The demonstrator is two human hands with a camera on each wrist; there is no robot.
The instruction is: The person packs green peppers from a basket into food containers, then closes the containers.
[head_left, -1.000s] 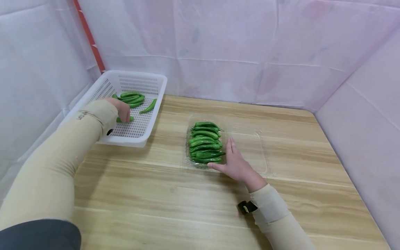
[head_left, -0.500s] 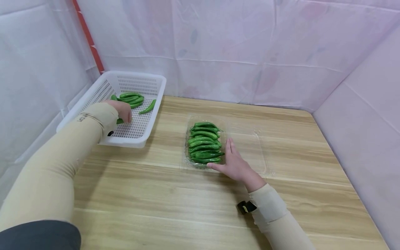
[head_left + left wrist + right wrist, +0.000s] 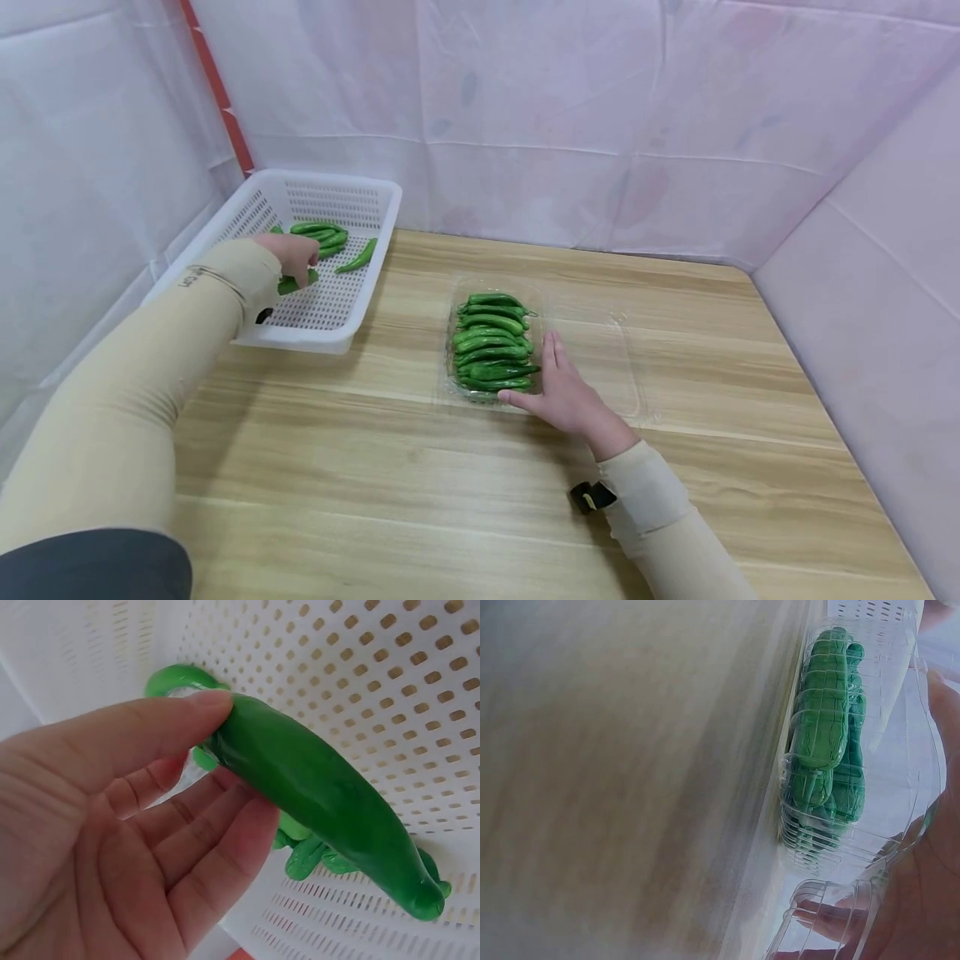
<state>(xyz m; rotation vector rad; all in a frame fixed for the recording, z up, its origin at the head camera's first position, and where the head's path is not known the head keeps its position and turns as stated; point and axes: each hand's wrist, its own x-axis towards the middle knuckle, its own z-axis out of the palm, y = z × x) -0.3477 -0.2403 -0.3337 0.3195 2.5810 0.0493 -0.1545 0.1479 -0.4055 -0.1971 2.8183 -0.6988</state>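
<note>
Clear box looks mostly filled, lid open; several loose peppers left in basket. Left hand pinches one pepper; right hand touches box, fingers apart.

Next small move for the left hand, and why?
Probably lift the green pepper clear of the white basket: the left hand pinches it between thumb and fingers inside the basket, while the right hand rests against the clear clamshell container, where similar peppers lie side by side.
</note>
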